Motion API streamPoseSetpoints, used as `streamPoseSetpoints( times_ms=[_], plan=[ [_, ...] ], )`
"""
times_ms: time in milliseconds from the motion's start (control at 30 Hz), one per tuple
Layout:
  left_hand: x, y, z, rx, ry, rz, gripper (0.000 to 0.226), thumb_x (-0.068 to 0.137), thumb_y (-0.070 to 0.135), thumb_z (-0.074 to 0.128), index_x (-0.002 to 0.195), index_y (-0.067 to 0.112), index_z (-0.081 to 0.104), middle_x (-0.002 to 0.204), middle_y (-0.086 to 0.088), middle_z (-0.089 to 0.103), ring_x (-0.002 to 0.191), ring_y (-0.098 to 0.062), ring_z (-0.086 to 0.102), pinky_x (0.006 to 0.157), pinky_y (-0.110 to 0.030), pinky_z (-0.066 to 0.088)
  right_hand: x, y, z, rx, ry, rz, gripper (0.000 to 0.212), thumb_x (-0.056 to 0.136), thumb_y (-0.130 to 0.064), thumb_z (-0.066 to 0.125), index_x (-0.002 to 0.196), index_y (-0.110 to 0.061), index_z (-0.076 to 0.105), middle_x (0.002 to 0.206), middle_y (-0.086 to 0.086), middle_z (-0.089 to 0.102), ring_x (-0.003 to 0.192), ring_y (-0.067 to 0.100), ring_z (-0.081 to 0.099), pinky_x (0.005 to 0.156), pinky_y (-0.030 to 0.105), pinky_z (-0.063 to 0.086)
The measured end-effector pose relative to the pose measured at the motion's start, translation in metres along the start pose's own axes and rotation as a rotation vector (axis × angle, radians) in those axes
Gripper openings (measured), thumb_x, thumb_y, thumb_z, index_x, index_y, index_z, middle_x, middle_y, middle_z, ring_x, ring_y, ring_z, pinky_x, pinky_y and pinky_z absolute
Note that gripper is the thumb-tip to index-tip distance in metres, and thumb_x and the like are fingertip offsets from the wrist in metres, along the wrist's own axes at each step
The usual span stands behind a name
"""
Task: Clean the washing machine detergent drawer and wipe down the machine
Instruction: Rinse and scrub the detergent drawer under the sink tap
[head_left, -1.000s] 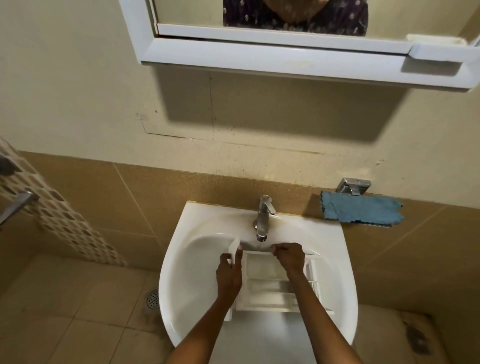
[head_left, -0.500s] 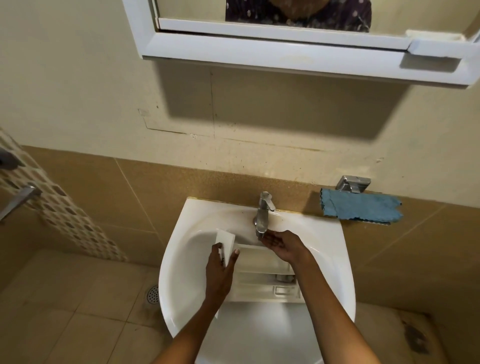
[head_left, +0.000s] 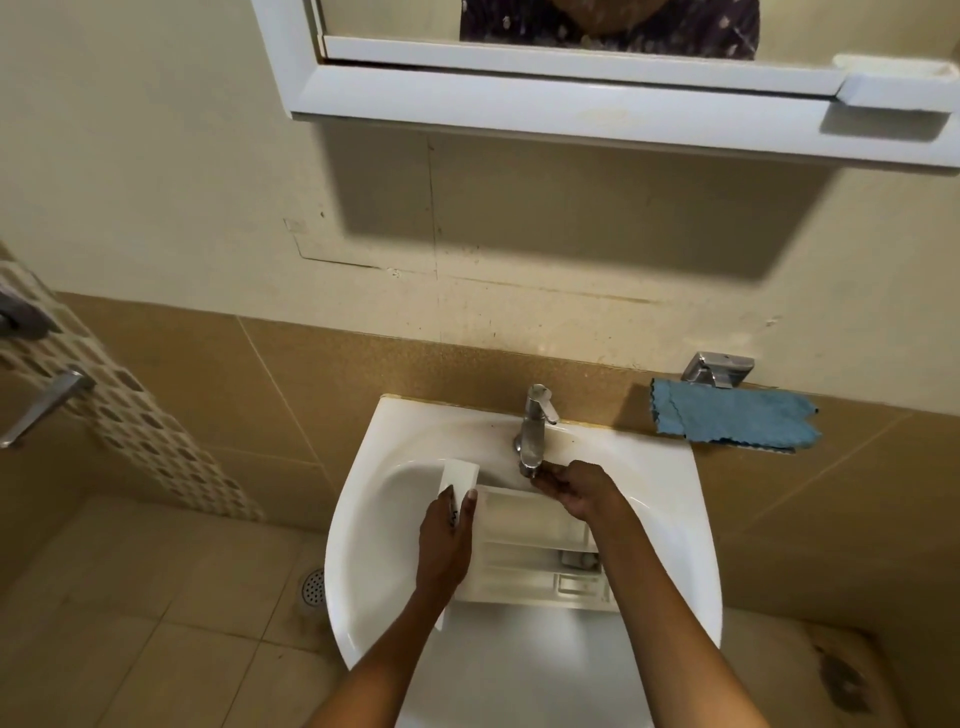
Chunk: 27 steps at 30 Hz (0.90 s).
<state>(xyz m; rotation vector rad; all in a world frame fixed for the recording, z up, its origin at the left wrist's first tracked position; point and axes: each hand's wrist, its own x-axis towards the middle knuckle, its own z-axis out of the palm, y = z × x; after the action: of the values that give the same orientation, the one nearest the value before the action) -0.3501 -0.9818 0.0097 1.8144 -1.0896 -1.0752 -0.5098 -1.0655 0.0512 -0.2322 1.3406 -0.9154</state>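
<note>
The white detergent drawer (head_left: 535, 551) lies in the white sink (head_left: 384, 519), its compartments facing up and its front panel to the left. My left hand (head_left: 448, 543) grips that front panel, thumb on the inner side. My right hand (head_left: 576, 491) is cupped palm-up directly under the spout of the chrome tap (head_left: 535, 426), above the drawer's far edge, holding nothing. I cannot tell if water is running.
A blue cloth (head_left: 732, 420) hangs from a chrome holder on the tiled wall right of the sink. A white mirror cabinet (head_left: 571, 104) juts out overhead. A floor drain (head_left: 313, 586) sits left of the basin, and a metal handle (head_left: 47, 402) at far left.
My right hand rose from the drawer's far edge to just under the tap spout. My left hand shifted the drawer's front panel leftward, and the drawer now sits more squarely in the basin.
</note>
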Motion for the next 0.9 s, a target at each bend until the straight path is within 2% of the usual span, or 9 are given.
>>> streamPoseSetpoints(
  times_ms=[67, 133, 167, 233, 333, 433, 600, 800, 900],
  plan=[
    [0.001, -0.001, -0.001, 0.006, 0.01, 0.014, 0.05, 0.091, 0.049, 0.044, 0.121, 0.01, 0.054, 0.109, -0.002, 0.059, 0.101, -0.023, 0.056, 0.092, -0.034, 0.044, -0.005, 0.007, -0.002, -0.174, 0.032, -0.088, 0.031, 0.088, 0.022, 0.026, 0.074, 0.014, 0.053, 0.099, 0.029, 0.052, 0.063, 0.029, 0.053, 0.073, 0.033, 0.054],
    [0.004, -0.003, -0.002, 0.043, 0.016, 0.022, 0.049, 0.088, 0.054, 0.046, 0.106, 0.01, 0.057, 0.094, -0.007, 0.06, 0.089, -0.024, 0.056, 0.082, -0.033, 0.046, -0.006, 0.022, -0.001, -0.397, 0.034, -0.118, 0.023, 0.087, 0.021, 0.034, 0.09, 0.026, 0.056, 0.088, 0.027, 0.057, 0.055, 0.026, 0.056, 0.049, 0.024, 0.054],
    [0.004, -0.003, -0.001, 0.071, 0.01, 0.023, 0.045, 0.088, 0.05, 0.049, 0.106, 0.009, 0.057, 0.092, -0.007, 0.059, 0.089, -0.025, 0.055, 0.082, -0.033, 0.045, -0.008, 0.031, 0.002, -0.513, 0.016, -0.127, 0.023, 0.087, 0.018, 0.038, 0.099, 0.028, 0.055, 0.082, 0.026, 0.06, 0.055, 0.027, 0.06, 0.048, 0.025, 0.054],
    [0.004, -0.003, 0.001, 0.102, 0.022, 0.033, 0.043, 0.089, 0.041, 0.055, 0.114, 0.006, 0.054, 0.101, -0.011, 0.06, 0.096, -0.027, 0.056, 0.087, -0.032, 0.044, -0.004, 0.048, 0.005, -0.853, -0.008, -0.255, 0.024, 0.087, 0.008, 0.048, 0.104, 0.016, 0.063, 0.09, 0.026, 0.067, 0.081, 0.033, 0.067, 0.071, 0.031, 0.056],
    [0.0, 0.001, 0.003, 0.11, 0.049, 0.051, 0.046, 0.09, 0.036, 0.057, 0.122, 0.003, 0.052, 0.114, -0.015, 0.059, 0.107, -0.027, 0.054, 0.091, -0.03, 0.04, -0.011, 0.078, 0.007, -1.258, -0.133, -0.498, 0.031, 0.091, 0.001, 0.047, 0.115, -0.003, 0.066, 0.119, 0.013, 0.065, 0.114, 0.024, 0.059, 0.095, 0.023, 0.041],
    [-0.002, 0.002, 0.003, 0.119, 0.033, 0.059, 0.051, 0.091, 0.037, 0.055, 0.13, 0.005, 0.046, 0.124, -0.014, 0.056, 0.115, -0.026, 0.053, 0.097, -0.031, 0.04, -0.012, 0.1, -0.008, -1.309, -0.119, -0.564, 0.032, 0.093, -0.003, 0.047, 0.118, -0.009, 0.065, 0.122, 0.007, 0.063, 0.117, 0.02, 0.056, 0.096, 0.019, 0.039],
    [-0.002, 0.0, 0.001, 0.112, 0.035, 0.065, 0.054, 0.092, 0.039, 0.052, 0.134, 0.007, 0.043, 0.128, -0.011, 0.054, 0.118, -0.025, 0.051, 0.102, -0.032, 0.038, -0.004, 0.088, -0.039, -1.629, 0.257, -0.38, 0.029, 0.093, -0.011, 0.04, 0.118, -0.004, 0.055, 0.126, 0.01, 0.052, 0.12, 0.025, 0.051, 0.093, 0.03, 0.042],
    [0.001, -0.006, 0.005, 0.128, 0.051, 0.082, 0.051, 0.09, 0.044, 0.05, 0.126, 0.007, 0.05, 0.116, -0.012, 0.06, 0.109, -0.026, 0.056, 0.097, -0.037, 0.045, -0.014, 0.111, -0.001, -1.425, -0.186, -0.614, 0.033, 0.097, -0.011, 0.039, 0.125, -0.01, 0.057, 0.126, 0.005, 0.056, 0.115, 0.024, 0.056, 0.095, 0.029, 0.044],
    [0.001, -0.006, 0.005, 0.133, 0.043, 0.096, 0.049, 0.091, 0.042, 0.05, 0.125, 0.008, 0.051, 0.114, -0.011, 0.06, 0.108, -0.026, 0.057, 0.097, -0.038, 0.046, -0.008, 0.103, -0.026, -1.49, 0.032, -0.572, 0.031, 0.095, -0.009, 0.039, 0.118, -0.01, 0.059, 0.126, 0.006, 0.056, 0.115, 0.025, 0.056, 0.093, 0.031, 0.046]
  ],
)
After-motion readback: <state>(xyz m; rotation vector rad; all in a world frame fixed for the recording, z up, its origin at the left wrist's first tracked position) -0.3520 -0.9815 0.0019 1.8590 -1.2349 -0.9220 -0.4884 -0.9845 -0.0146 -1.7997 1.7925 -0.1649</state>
